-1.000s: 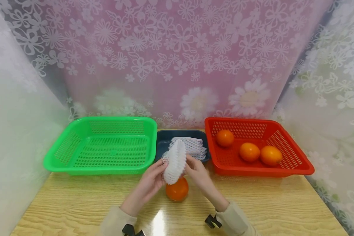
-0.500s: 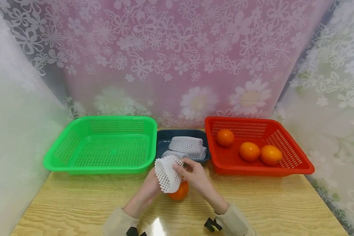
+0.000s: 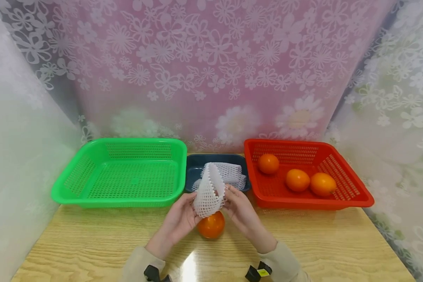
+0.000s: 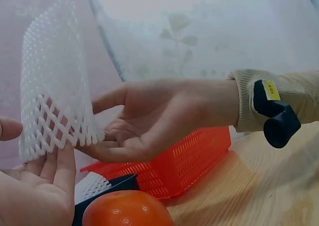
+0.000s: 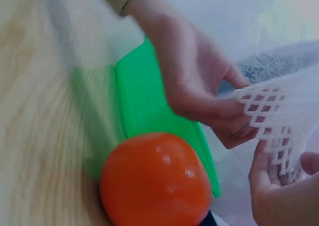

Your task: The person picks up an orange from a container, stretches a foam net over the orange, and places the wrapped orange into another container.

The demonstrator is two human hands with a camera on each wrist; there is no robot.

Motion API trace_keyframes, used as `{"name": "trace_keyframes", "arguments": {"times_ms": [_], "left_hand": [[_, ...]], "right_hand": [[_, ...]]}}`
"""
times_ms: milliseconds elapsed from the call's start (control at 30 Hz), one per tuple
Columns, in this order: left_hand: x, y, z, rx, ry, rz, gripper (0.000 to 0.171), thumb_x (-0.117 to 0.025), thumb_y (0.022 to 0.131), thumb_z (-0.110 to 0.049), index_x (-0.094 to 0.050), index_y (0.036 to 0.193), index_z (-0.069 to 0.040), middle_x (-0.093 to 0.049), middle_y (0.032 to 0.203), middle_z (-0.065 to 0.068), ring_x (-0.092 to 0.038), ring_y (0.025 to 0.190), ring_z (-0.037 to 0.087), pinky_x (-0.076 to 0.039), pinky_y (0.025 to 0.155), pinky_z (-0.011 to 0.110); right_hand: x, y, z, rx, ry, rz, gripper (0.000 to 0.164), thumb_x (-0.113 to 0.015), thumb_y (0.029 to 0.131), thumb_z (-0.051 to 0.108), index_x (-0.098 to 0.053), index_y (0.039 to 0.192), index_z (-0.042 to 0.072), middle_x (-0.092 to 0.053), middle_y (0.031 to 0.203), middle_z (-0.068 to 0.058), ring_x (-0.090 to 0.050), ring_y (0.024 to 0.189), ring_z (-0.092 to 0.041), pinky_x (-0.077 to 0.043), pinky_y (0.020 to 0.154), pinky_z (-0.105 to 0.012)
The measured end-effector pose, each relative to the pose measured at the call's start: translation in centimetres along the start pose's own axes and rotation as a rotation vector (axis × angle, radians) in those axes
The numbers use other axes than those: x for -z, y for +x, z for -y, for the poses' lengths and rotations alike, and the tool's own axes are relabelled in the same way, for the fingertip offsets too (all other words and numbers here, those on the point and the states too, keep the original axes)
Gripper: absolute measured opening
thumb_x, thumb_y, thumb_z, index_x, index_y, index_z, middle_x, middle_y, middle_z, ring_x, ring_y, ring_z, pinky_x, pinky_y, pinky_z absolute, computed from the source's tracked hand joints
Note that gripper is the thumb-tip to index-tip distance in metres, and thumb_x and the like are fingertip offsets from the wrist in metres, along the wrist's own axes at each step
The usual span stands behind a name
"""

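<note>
A white foam net sleeve [image 3: 207, 197] is held up between both hands, its mouth spread upward in the head view. On its left side my left hand [image 3: 181, 217] grips it, fingers under the lower edge and thumb at the side in the left wrist view. From the right, my right hand [image 3: 242, 210] pinches its edge between thumb and fingers. Below the sleeve and between the hands, an orange [image 3: 211, 226] sits on the table; the sleeve overlaps its top in the head view. Glossy orange skin [image 5: 154, 181] shows large in the right wrist view.
A green basket [image 3: 116, 204] stands at the back left. Next to it, a dark blue tray [image 3: 194, 156] holds more foam net sleeves [image 3: 229, 172]. The red basket [image 3: 313, 203] at the right contains several oranges, such as one orange [image 3: 268, 163]. Wood table [image 3: 324, 239] lies in front.
The foam net sleeve has been turned between the hands, its mouth now facing up and its sides spread apart. The left hand shows again beside it. The orange on the table stays put.
</note>
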State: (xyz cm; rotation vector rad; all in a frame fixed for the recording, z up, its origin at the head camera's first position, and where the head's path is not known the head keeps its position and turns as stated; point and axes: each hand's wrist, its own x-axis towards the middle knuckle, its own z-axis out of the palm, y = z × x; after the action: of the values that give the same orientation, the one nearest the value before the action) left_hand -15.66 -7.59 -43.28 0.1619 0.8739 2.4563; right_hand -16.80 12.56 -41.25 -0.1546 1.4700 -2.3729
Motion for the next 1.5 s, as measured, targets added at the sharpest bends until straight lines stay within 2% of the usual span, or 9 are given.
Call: {"name": "trace_keyframes", "arguments": {"times_ms": [100,200,267,433,600,767,1100,1267,1500], "left_hand": [[0.2,-0.2,-0.1,0.015,-0.022,-0.016,0.033,-0.026,0.111,-0.022,-0.050,0.129,-0.007,-0.071,0.115,0.003,-0.069,0.100,0.011,-0.055,0.085,0.021],[0.4,-0.5,0.0,0.027,-0.014,-0.037,0.033,-0.028,0.111,-0.022,-0.054,0.126,-0.009,-0.070,0.116,0.001,-0.068,0.102,0.010,-0.054,0.088,0.022],[0.6,-0.6,0.1,0.031,0.005,-0.056,0.032,-0.029,0.111,-0.022,-0.057,0.123,-0.012,-0.069,0.115,-0.001,-0.066,0.101,0.010,-0.054,0.088,0.023],[1.4,-1.1,0.8,0.059,0.091,-0.081,0.032,-0.030,0.112,-0.023,-0.061,0.117,-0.017,-0.069,0.109,-0.004,-0.065,0.095,0.008,-0.053,0.082,0.020],[2.3,-1.5,1.7,0.098,0.168,-0.137,0.029,-0.034,0.111,-0.024,-0.061,0.119,-0.016,-0.068,0.109,-0.004,-0.065,0.096,0.008,-0.054,0.084,0.021],[3.0,-1.7,2.3,0.106,0.210,-0.207,0.025,-0.040,0.109,-0.025,-0.056,0.124,-0.012,-0.068,0.109,-0.003,-0.064,0.097,0.008,-0.053,0.085,0.022],[3.9,-1.7,3.5,0.098,0.280,-0.324,0.026,-0.048,0.107,-0.026,-0.052,0.125,-0.008,-0.067,0.106,-0.002,-0.065,0.093,0.008,-0.055,0.081,0.023],[4.0,-1.7,3.8,0.076,0.426,-0.361,0.038,-0.047,0.108,-0.027,-0.045,0.131,0.003,-0.062,0.104,0.005,-0.063,0.089,0.011,-0.056,0.076,0.026],[3.7,-1.7,4.0,0.059,0.601,-0.354,0.026,-0.043,0.109,-0.023,-0.048,0.111,0.003,-0.058,0.098,0.007,-0.061,0.083,0.011,-0.056,0.072,0.024]], "right_hand": [[0.6,-0.2,-0.1,-0.033,0.147,0.083,0.028,-0.032,0.112,0.014,-0.059,0.116,0.016,-0.065,0.106,0.003,-0.062,0.092,-0.010,-0.054,0.087,-0.020],[1.2,-0.4,-0.3,-0.033,0.170,0.128,0.030,-0.032,0.112,0.014,-0.062,0.110,0.018,-0.064,0.098,0.006,-0.060,0.085,-0.007,-0.051,0.079,-0.018],[1.6,-0.7,-0.5,-0.029,0.134,0.128,0.029,-0.033,0.112,0.014,-0.061,0.107,0.018,-0.062,0.092,0.006,-0.058,0.080,-0.006,-0.048,0.072,-0.018],[2.3,-1.2,-1.3,-0.075,0.004,0.063,0.026,-0.035,0.109,0.009,-0.058,0.103,0.019,-0.061,0.087,0.005,-0.058,0.076,-0.005,-0.049,0.069,-0.018],[2.8,-1.4,-2.3,-0.133,-0.115,-0.042,0.017,-0.040,0.108,0.011,-0.056,0.106,0.017,-0.062,0.092,0.005,-0.061,0.080,-0.005,-0.053,0.071,-0.020],[3.2,-1.4,-3.2,-0.166,-0.184,-0.092,0.009,-0.046,0.106,0.012,-0.055,0.109,0.014,-0.063,0.092,0.006,-0.062,0.079,-0.006,-0.053,0.069,-0.021],[3.9,-1.3,-4.0,-0.220,-0.242,-0.128,0.015,-0.046,0.107,0.017,-0.048,0.117,0.007,-0.063,0.090,0.003,-0.059,0.076,-0.009,-0.049,0.066,-0.023],[4.5,-1.2,-4.3,-0.246,-0.310,-0.111,0.018,-0.046,0.108,0.018,-0.050,0.119,0.003,-0.062,0.089,0.001,-0.060,0.075,-0.011,-0.052,0.064,-0.026],[4.9,-1.0,-4.4,-0.247,-0.392,-0.044,0.017,-0.046,0.107,0.014,-0.051,0.117,0.001,-0.062,0.096,-0.004,-0.063,0.079,-0.015,-0.056,0.065,-0.028]]}}
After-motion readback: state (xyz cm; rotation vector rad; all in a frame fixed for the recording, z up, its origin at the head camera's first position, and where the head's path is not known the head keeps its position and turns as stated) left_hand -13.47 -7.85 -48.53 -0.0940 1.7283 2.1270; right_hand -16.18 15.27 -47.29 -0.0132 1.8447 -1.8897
